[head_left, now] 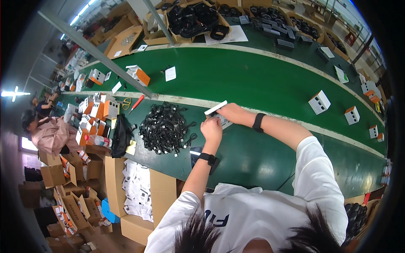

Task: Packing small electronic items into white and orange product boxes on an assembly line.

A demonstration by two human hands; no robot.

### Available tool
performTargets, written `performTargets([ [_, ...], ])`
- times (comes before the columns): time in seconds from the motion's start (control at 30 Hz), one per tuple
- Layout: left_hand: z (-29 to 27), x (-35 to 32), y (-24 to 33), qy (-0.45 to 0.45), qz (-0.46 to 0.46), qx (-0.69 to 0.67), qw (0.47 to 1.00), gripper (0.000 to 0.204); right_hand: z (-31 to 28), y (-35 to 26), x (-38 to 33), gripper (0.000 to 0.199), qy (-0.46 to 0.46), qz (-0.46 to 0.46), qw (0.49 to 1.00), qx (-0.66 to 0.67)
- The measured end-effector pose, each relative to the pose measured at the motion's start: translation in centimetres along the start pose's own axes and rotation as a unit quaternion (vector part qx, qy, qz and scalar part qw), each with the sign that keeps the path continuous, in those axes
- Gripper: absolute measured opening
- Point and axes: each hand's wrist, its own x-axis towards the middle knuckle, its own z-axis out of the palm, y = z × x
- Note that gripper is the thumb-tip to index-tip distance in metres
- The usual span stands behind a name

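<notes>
Box [215,107], small and white, at middle of frame — held by right hand [233,114], beside curled left hand [211,129], can't tell its hold — might slip if pinched loosely.

White piece [215,108], one: slim, straight-edged, plain; held aslant, its right end farther from the wearer than its left. Greyish translucent piece [226,123], one: apparently thin plastic, mostly covered, outline indistinct; just nearer the wearer than the white piece.
</notes>
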Motion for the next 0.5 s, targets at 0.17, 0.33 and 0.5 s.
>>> performTargets([
  [0.17, -1.6, 0.3, -1.1, -0.055, 0.005, -0.027, 0.998, 0.021, 1.6, 0.1, 1.2, 0.019, -0.088, -0.022, 0.975, -0.204],
  [0.33, -1.5, 0.7, -0.9, -0.032, 0.088, 0.041, 0.995, 0.037, 2.9, -1.1, 0.0, 0.018, -0.043, -0.029, 0.948, -0.313],
  [0.5, -0.8, 1.3, -0.8, -0.097, 0.151, 0.097, 0.979, 0.039, 0.8, -0.5, -2.1, 0.025, 0.048, 0.057, 0.991, 0.114],
])
